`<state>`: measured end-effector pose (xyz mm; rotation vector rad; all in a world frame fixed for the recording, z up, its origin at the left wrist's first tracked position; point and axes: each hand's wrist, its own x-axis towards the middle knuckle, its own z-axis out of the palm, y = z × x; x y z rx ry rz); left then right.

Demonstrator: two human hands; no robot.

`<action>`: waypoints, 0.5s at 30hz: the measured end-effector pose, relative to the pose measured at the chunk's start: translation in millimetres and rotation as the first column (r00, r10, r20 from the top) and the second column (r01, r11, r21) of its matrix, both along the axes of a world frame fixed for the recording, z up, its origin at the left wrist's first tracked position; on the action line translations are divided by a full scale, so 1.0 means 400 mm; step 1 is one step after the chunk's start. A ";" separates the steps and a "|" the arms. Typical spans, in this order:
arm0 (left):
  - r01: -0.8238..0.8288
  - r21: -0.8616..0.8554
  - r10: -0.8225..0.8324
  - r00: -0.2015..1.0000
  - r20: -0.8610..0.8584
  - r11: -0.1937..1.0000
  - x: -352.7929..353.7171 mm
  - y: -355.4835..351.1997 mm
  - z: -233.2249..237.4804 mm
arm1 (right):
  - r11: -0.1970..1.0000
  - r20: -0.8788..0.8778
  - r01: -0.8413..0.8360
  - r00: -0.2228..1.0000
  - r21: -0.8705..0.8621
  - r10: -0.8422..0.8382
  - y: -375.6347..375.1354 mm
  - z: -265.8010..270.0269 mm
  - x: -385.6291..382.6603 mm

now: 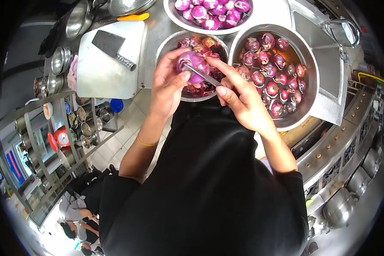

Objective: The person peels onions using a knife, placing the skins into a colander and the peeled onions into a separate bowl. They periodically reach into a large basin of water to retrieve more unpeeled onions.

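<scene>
My left hand (170,83) is closed around a peeled purple onion (196,64), its thumb near the onion's pale end. In my right hand (239,94) is a small knife (202,75), its blade lying against that end; my right index finger touches the onion's side. Below both hands a perforated metal colander (166,45) holds onion skins (215,49). To the right, a large steel basin (309,81) holds unpeeled red onions (272,88) in brownish water. Another colander (168,8), at the top, is filled with peeled onions (199,11).
A cleaver (109,45) lies on a white cutting board (94,79) at left, with an orange-yellow handle (133,17) behind it. A sink (315,47) adjoins the basin. A metal rack (72,141) with pots stands at left. Other people (74,211) are at lower left.
</scene>
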<state>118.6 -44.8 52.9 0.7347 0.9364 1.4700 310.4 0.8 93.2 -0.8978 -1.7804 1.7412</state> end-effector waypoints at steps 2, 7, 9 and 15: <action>0.015 0.031 -0.014 1.000 -0.025 0.999 -0.028 0.004 -0.021 | 1.000 0.000 0.027 1.000 -0.008 -0.027 0.000 0.001 -0.020; 0.126 0.050 -0.132 0.982 0.134 0.991 -0.099 0.014 -0.050 | 0.981 -0.021 0.112 0.993 -0.156 -0.117 0.004 -0.049 -0.062; 0.133 0.013 -0.134 0.980 0.150 0.991 -0.123 0.016 -0.058 | 0.947 -0.085 0.201 0.970 -0.249 -0.228 0.004 -0.062 -0.079; 0.132 0.036 -0.135 0.981 0.142 0.991 -0.162 0.024 -0.086 | 0.955 0.007 0.111 0.994 -0.277 -0.113 0.012 -0.054 -0.086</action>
